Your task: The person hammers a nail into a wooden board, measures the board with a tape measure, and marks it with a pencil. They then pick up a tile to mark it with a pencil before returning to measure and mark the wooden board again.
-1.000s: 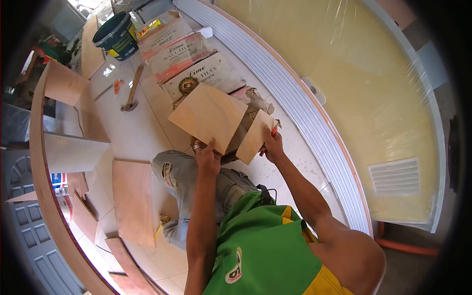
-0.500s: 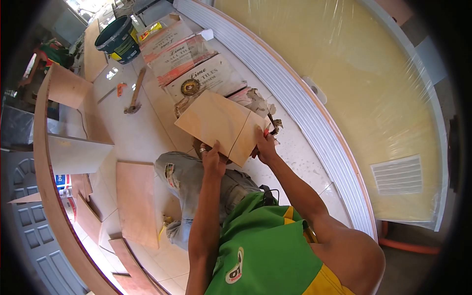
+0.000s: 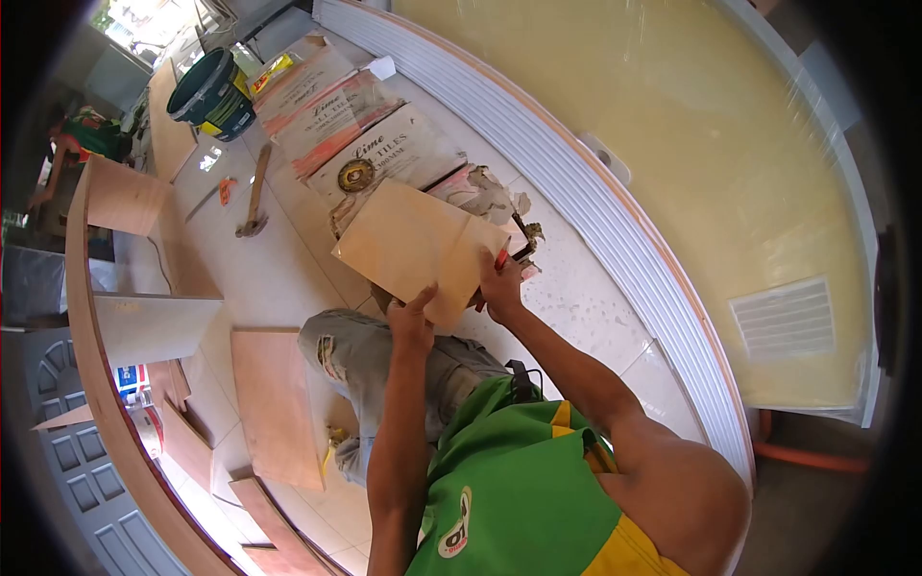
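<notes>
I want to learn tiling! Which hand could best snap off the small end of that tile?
Probably the right hand: it already grips the tan tile at the narrow end past the line, while the left hand steadies the wider part.

two tile pieces [image 3: 418, 250] brought together — now flush, right hand [image 3: 499, 288] and left hand [image 3: 413, 322] closer
</notes>
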A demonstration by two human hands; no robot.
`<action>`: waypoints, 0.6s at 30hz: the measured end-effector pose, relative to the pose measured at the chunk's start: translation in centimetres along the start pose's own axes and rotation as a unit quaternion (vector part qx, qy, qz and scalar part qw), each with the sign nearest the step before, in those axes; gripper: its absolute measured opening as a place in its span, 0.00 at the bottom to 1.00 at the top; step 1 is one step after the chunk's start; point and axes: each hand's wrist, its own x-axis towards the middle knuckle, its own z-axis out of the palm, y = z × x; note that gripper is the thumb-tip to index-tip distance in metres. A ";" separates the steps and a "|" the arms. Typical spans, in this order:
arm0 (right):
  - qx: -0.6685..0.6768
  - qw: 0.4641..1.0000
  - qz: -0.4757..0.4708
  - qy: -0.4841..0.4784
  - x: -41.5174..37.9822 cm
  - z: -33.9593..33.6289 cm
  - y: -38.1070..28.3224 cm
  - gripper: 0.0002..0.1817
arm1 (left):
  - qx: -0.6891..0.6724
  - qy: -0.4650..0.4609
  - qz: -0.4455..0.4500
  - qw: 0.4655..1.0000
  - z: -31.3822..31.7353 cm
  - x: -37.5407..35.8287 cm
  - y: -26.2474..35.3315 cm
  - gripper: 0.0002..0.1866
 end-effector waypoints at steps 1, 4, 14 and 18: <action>0.000 1.000 0.000 0.002 -0.3 0.1 -0.9 0.14 | 0.025 0.011 0.017 0.999 -0.3 0.2 0.0 0.23; 0.004 0.984 0.177 -0.009 -1.3 0.8 -4.9 0.16 | 0.065 0.032 0.037 0.997 -0.3 0.0 1.2 0.23; -0.121 0.841 0.357 -0.389 12.8 1.1 -4.1 0.27 | 0.100 0.017 -0.026 0.994 -3.4 0.5 5.3 0.18; -0.286 0.759 0.395 -0.432 12.4 4.4 -7.3 0.22 | 0.134 0.023 -0.010 0.991 -3.1 0.3 5.3 0.18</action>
